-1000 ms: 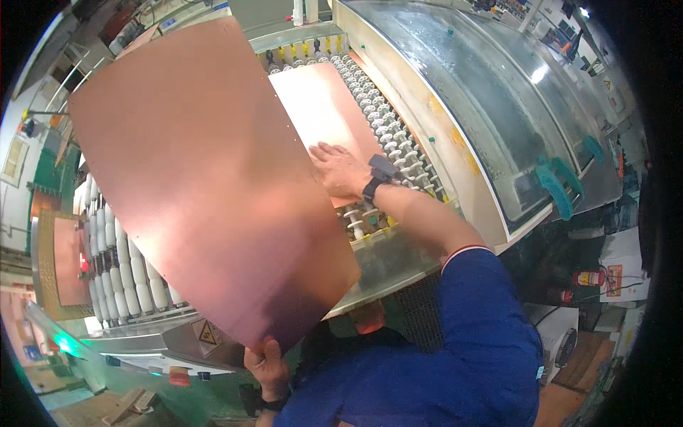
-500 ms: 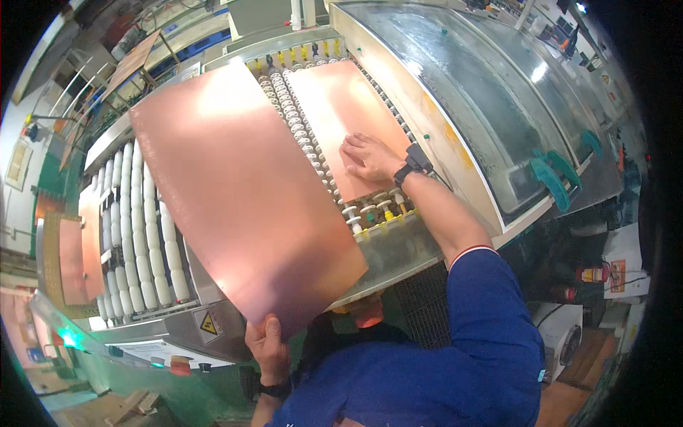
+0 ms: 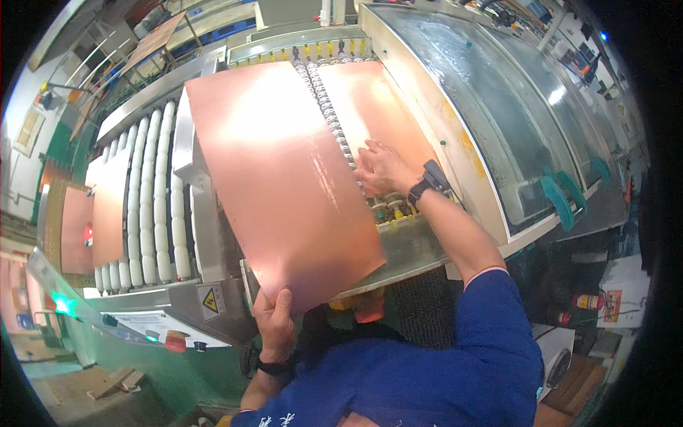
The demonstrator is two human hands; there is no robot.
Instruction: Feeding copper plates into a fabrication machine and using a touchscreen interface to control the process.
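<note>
Copper sheet (image 3: 281, 178) above left hand (image 3: 274, 320) (gripped at its corner).

Big sheet (image 3: 284, 185), centre frame: copper-coloured metal, smooth, satin sheen with a soft bright patch near its top. Second sheet (image 3: 377, 114) to its right, same copper finish, slightly duller. Rollers (image 3: 153, 206) at left: white, smooth, semi-gloss, look plastic. Machine frame (image 3: 206, 235) between rollers and sheet: brushed bare metal, matt grey. Cover (image 3: 512, 99) at upper right: clear glazing, glossy, strong reflections, yellowish staining along its left edge. Handles (image 3: 558, 203) on it: teal plastic. Sleeve (image 3: 491, 341) at bottom: blue cloth, matt. Watch (image 3: 430, 181): black, matt strap.
</note>
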